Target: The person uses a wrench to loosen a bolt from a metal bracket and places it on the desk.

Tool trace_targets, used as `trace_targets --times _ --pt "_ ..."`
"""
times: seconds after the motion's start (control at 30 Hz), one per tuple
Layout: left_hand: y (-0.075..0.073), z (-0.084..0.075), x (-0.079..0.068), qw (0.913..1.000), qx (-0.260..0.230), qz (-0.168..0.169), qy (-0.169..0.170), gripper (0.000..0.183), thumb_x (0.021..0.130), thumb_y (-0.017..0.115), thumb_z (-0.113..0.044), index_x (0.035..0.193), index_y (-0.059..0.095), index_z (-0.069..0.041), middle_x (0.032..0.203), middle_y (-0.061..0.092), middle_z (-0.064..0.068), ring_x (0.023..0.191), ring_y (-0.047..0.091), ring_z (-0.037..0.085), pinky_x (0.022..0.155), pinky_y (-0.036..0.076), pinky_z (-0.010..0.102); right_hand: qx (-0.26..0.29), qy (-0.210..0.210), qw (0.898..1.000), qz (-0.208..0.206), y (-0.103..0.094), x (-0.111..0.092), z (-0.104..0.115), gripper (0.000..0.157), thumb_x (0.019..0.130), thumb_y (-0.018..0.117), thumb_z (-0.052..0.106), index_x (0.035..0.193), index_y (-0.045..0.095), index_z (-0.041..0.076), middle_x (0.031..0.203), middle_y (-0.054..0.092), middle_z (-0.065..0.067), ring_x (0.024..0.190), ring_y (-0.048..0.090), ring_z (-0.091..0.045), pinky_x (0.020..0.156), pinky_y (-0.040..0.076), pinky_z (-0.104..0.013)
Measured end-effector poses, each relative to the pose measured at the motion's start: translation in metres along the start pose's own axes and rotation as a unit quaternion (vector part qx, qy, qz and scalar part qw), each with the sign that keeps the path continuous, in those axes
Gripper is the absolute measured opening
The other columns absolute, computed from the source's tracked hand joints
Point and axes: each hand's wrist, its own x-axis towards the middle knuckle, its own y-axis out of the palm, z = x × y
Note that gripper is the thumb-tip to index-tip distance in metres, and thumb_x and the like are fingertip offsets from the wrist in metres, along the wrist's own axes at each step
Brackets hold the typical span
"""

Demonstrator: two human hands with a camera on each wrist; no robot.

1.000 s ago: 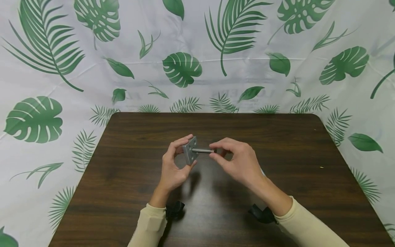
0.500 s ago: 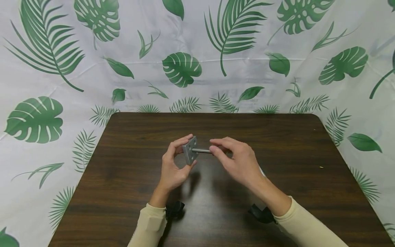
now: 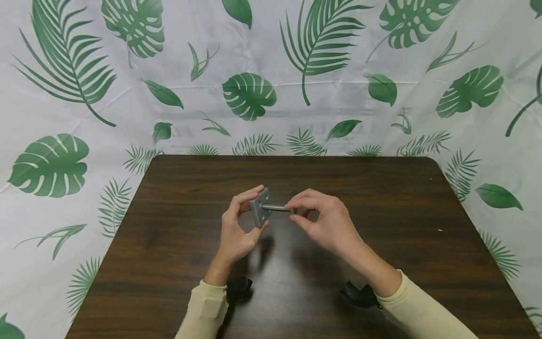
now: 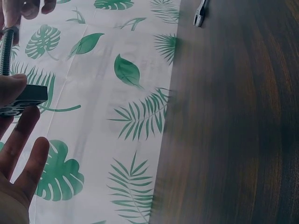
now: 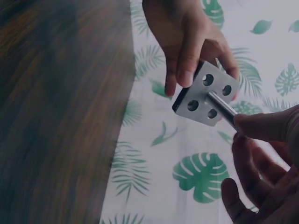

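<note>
My left hand (image 3: 241, 235) holds a square grey metal plate (image 3: 256, 210) by its edges, between thumb and fingers, raised above the table. Several round holes show in the plate (image 5: 198, 108) in the right wrist view. From its middle a threaded rod (image 3: 276, 207) sticks out toward the right. With thumb and fingertips, my right hand (image 3: 332, 221) pinches the rod's far end. In the left wrist view the thread on the rod (image 4: 6, 53) is plain, with a dark nut-like ring (image 4: 13, 33) at that end, partly hidden by fingers.
Both hands are over a dark wood-grain table (image 3: 190, 197). A metal tool end, like a wrench (image 4: 200, 16), lies on it in the left wrist view. A small yellow speck (image 3: 440, 230) lies at right. A leaf-print sheet (image 3: 330, 108) hangs behind.
My right thumb and fingers shift at the rod's end: thumb forward over it half a second ago, now drawn back with the end showing again. My left hand and the plate stay nearly still.
</note>
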Motion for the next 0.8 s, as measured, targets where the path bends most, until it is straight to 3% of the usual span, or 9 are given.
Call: trace_targets --times 0.1,0.2,0.37,0.5,0.6,0.67,0.8 --pt "0.0 -0.0006 -0.0002 1.0 0.001 0.001 -0.002 0.061 0.066 0.076 0.02 0.12 0.049 0.015 0.129 0.056 0.03 0.097 0.065 0.036 0.08 0.053 0.036 -0.001 -0.037 0.999 -0.007 0.0009 0.0 -0.0011 0.028 0.077 0.081 0.0 0.097 0.077 0.019 0.099 0.066 0.015 0.072 0.063 0.001 0.065 0.052 -0.029" --pt "-0.0001 -0.0011 -0.0003 1.0 0.001 0.0 -0.003 0.061 0.066 0.076 0.02 0.12 0.049 0.015 0.129 0.056 0.03 0.097 0.065 0.036 0.079 0.053 0.036 -0.01 -0.038 0.999 -0.003 0.0015 -0.0002 -0.0013 0.032 0.077 0.083 0.005 0.104 0.076 0.02 0.102 0.066 0.014 0.073 0.063 0.001 0.063 0.051 -0.028" --pt "-0.0002 -0.0013 -0.0008 1.0 -0.002 0.002 -0.003 0.061 0.066 0.076 0.019 0.12 0.049 0.015 0.129 0.056 0.03 0.1 0.065 0.035 0.079 0.053 0.036 -0.037 0.028 0.999 0.004 0.0017 -0.0009 0.0009 0.033 0.086 0.076 0.033 0.117 0.072 0.022 0.097 0.067 0.015 0.072 0.06 -0.002 0.059 0.048 -0.029" --pt "-0.0001 -0.0011 -0.0005 1.0 -0.004 0.001 -0.003 0.061 0.066 0.076 0.019 0.12 0.049 0.015 0.129 0.056 0.03 0.102 0.064 0.034 0.079 0.053 0.035 -0.022 0.101 0.994 0.018 0.0004 0.0001 0.0017 0.031 0.094 0.063 0.046 0.109 0.075 0.022 0.08 0.069 0.016 0.064 0.059 -0.007 0.058 0.047 -0.032" --pt "0.0001 -0.001 -0.0002 1.0 -0.006 0.001 -0.004 0.06 0.066 0.076 0.019 0.12 0.049 0.015 0.129 0.056 0.03 0.102 0.064 0.034 0.08 0.052 0.034 0.003 0.133 0.99 0.04 -0.0009 0.0011 0.0018 0.026 0.095 0.062 0.043 0.102 0.076 0.022 0.074 0.069 0.015 0.059 0.059 -0.01 0.055 0.047 -0.034" --pt "0.0001 -0.0009 -0.0003 1.0 -0.006 0.001 -0.005 0.06 0.066 0.076 0.019 0.12 0.049 0.015 0.128 0.056 0.03 0.102 0.064 0.035 0.08 0.052 0.034 0.005 0.133 0.99 0.044 -0.0014 0.0013 0.0017 0.021 0.094 0.065 0.038 0.102 0.076 0.022 0.075 0.069 0.013 0.061 0.059 -0.012 0.055 0.047 -0.034" --pt "-0.0002 -0.001 -0.0005 1.0 -0.005 0.002 -0.004 0.06 0.066 0.076 0.02 0.12 0.049 0.015 0.128 0.056 0.03 0.103 0.064 0.035 0.08 0.052 0.034 -0.012 0.082 0.996 0.029 -0.0009 0.0004 0.0012 0.017 0.089 0.074 0.026 0.105 0.076 0.02 0.085 0.069 0.015 0.068 0.06 -0.007 0.061 0.05 -0.032"
